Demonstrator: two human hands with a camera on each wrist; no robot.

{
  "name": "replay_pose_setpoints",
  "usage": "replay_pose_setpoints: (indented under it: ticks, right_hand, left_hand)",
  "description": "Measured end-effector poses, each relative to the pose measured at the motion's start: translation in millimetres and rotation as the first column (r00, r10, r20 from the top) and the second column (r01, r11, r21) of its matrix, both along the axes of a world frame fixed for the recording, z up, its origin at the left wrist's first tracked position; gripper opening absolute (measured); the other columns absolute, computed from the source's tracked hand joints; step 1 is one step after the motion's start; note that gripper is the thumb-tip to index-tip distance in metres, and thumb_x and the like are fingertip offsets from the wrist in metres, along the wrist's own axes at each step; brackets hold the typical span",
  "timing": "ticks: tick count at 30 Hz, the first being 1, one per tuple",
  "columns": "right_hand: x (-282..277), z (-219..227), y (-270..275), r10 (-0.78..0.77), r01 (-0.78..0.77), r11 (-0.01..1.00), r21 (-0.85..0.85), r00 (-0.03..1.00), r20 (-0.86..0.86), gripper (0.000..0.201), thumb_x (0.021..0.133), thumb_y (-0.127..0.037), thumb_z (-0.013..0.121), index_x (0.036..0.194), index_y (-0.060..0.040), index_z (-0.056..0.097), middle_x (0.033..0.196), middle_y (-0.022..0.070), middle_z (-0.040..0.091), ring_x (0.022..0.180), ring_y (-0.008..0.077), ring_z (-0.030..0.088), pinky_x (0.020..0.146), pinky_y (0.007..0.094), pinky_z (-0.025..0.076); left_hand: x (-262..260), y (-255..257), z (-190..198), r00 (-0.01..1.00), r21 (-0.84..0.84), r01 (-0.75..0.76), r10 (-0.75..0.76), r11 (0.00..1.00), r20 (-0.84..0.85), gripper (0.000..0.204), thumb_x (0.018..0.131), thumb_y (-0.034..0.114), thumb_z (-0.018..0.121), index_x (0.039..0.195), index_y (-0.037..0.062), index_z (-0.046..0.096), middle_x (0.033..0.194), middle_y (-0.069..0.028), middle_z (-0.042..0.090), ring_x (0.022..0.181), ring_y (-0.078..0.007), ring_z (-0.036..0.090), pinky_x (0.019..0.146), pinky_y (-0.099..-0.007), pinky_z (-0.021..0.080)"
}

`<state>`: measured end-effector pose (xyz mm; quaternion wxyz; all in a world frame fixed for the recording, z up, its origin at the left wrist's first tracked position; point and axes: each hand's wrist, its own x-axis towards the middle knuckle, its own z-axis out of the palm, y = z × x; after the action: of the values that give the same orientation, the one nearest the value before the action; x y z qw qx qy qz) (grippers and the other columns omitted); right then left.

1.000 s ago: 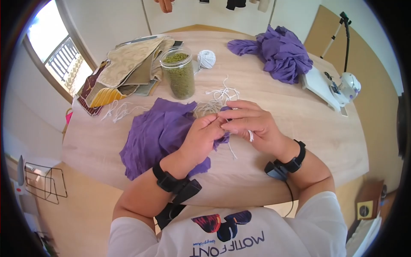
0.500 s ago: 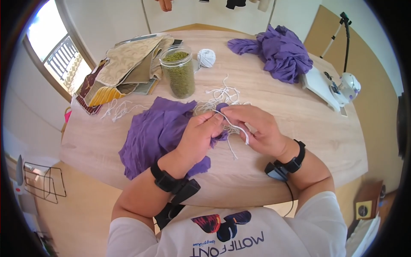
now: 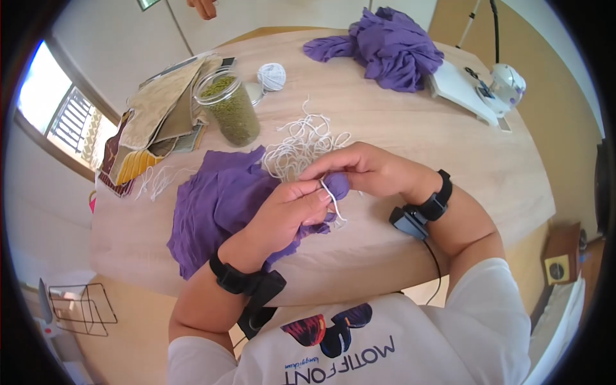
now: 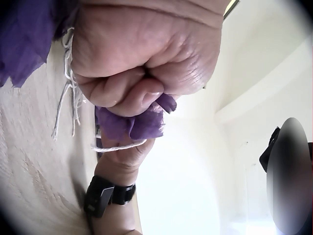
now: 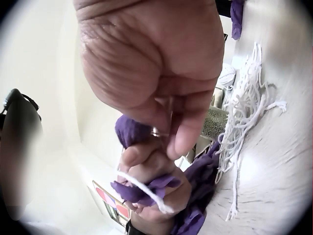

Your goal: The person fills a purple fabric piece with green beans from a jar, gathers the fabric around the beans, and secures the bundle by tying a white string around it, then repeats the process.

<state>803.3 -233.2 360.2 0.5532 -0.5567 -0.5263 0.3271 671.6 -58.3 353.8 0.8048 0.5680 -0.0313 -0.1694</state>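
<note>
My left hand (image 3: 282,215) grips a gathered bit of purple cloth, its ragged ends (image 4: 142,122) poking out below the curled fingers. Above the thumb the cloth bulges into a small round purple ball (image 3: 336,186). White string (image 3: 335,202) runs across the base of this ball, and one loose end (image 5: 146,191) hangs past the left fingers. Close behind the ball, my right hand (image 3: 369,168) has thumb and fingertips together at the string by its neck; the fingers partly hide the pinched piece. A larger purple cloth (image 3: 218,199) lies crumpled under the left forearm.
A heap of cut white strings (image 3: 301,147) lies just beyond the hands. Farther back stand a jar of green beans (image 3: 234,115) and a ball of white yarn (image 3: 271,76). Folded fabrics (image 3: 157,115) lie left, more purple cloth (image 3: 398,54) and a small white sewing machine (image 3: 507,86) right.
The head view has tilted and shifted. The right fingers have moved behind the purple ball, which now shows plainly, with the string lying across its base rather than stretching toward the right palm.
</note>
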Motion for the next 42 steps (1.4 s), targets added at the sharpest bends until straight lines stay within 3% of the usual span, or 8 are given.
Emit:
replay_pose_setpoints:
  ticks: [4, 10, 13, 17, 22, 28, 37, 42]
  right_hand:
    - [6.5, -3.7, -2.9, -0.020, 0.018, 0.999, -0.041, 0.999, -0.031, 0.023, 0.090, 0.003, 0.062, 0.112, -0.0001, 0.068, 0.101, 0.0075, 0.069, 0.087, 0.0127, 0.062, 0.080, 0.0278, 0.050]
    - [12.6, -8.0, -1.5, -0.089, 0.084, 0.996, 0.033, 0.978, 0.189, 0.014, 0.089, -0.001, 0.066, 0.101, -0.0022, 0.072, 0.089, 0.0038, 0.069, 0.077, 0.0084, 0.059, 0.070, 0.0261, 0.048]
    - [8.7, -1.5, -3.7, -0.091, 0.104, 0.993, -0.049, 0.972, 0.218, 0.023, 0.089, 0.004, 0.062, 0.111, -0.0005, 0.068, 0.098, 0.0054, 0.069, 0.086, 0.0136, 0.062, 0.078, 0.0265, 0.050]
    - [6.4, -10.1, 0.8, -0.235, 0.234, 0.972, -0.019, 0.971, -0.047, 0.034, 0.092, 0.002, 0.060, 0.126, -0.0033, 0.060, 0.106, 0.0033, 0.067, 0.079, 0.0109, 0.062, 0.071, 0.0242, 0.051]
    - [1.7, 5.2, -2.1, -0.187, 0.149, 0.974, -0.169, 0.952, -0.241, 0.041, 0.090, -0.011, 0.069, 0.127, -0.0014, 0.055, 0.104, 0.0077, 0.067, 0.067, 0.0107, 0.061, 0.060, 0.0261, 0.052]
    - [-8.4, -8.2, 7.1, -0.041, 0.001, 0.989, -0.145, 0.961, -0.274, 0.045, 0.085, -0.009, 0.075, 0.125, -0.0017, 0.055, 0.089, 0.0053, 0.067, 0.068, 0.0099, 0.062, 0.061, 0.0248, 0.052]
    - [1.6, 7.6, -4.3, -0.176, 0.121, 0.961, -0.248, 0.961, -0.214, 0.010, 0.087, -0.009, 0.073, 0.094, -0.0022, 0.072, 0.084, 0.0023, 0.067, 0.069, 0.0076, 0.060, 0.062, 0.0215, 0.049]
    - [2.7, -1.9, -1.5, -0.129, 0.131, 0.991, 0.005, 0.980, -0.154, 0.005, 0.085, -0.001, 0.072, 0.089, 0.0003, 0.069, 0.100, 0.0065, 0.067, 0.081, 0.0079, 0.062, 0.072, 0.0227, 0.052]
  left_hand:
    - [0.1, -1.1, -1.6, 1.000, 0.019, 0.015, -0.016, 1.000, 0.017, 0.031, 0.100, 0.028, 0.055, 0.098, -0.0023, 0.062, 0.065, 0.0054, 0.041, 0.057, -0.0034, 0.035, 0.052, -0.0202, 0.027]
    - [-0.3, -3.5, -6.0, 0.996, 0.119, 0.081, -0.085, 0.990, 0.031, 0.032, 0.100, 0.026, 0.055, 0.098, -0.0053, 0.062, 0.068, 0.0047, 0.043, 0.061, -0.0045, 0.035, 0.058, -0.0200, 0.029]
    - [-1.6, -6.1, -5.6, 0.998, 0.147, 0.051, -0.057, 0.988, 0.031, 0.031, 0.100, 0.025, 0.054, 0.098, -0.0053, 0.062, 0.068, 0.0048, 0.043, 0.062, -0.0040, 0.034, 0.057, -0.0199, 0.028]
    - [1.2, -4.4, -13.0, 0.987, 0.131, -0.137, 0.123, 0.982, 0.108, 0.030, 0.101, 0.025, 0.052, 0.098, -0.0033, 0.062, 0.067, 0.0056, 0.042, 0.060, -0.0036, 0.033, 0.057, -0.0196, 0.028]
    - [3.7, -0.6, -10.2, 0.944, 0.049, -0.306, 0.296, 0.951, 0.146, 0.029, 0.102, 0.027, 0.050, 0.099, 0.0002, 0.061, 0.066, 0.0067, 0.040, 0.060, -0.0030, 0.032, 0.056, -0.0190, 0.028]
    - [6.0, 3.3, -17.6, 0.918, -0.018, -0.330, 0.325, 0.944, 0.227, 0.028, 0.103, 0.027, 0.049, 0.104, 0.0015, 0.061, 0.069, 0.0068, 0.042, 0.063, -0.0021, 0.034, 0.058, -0.0186, 0.029]
    - [1.6, 3.1, -10.8, 0.921, 0.105, -0.260, 0.213, 0.960, 0.325, 0.029, 0.103, 0.027, 0.050, 0.107, 0.0001, 0.060, 0.074, 0.0061, 0.046, 0.063, -0.0021, 0.034, 0.059, -0.0184, 0.028]
    - [0.8, 4.8, -7.5, 0.946, 0.017, -0.189, 0.178, 0.982, 0.272, 0.029, 0.103, 0.028, 0.051, 0.107, 0.0008, 0.061, 0.072, 0.0059, 0.045, 0.062, -0.0026, 0.033, 0.058, -0.0187, 0.028]
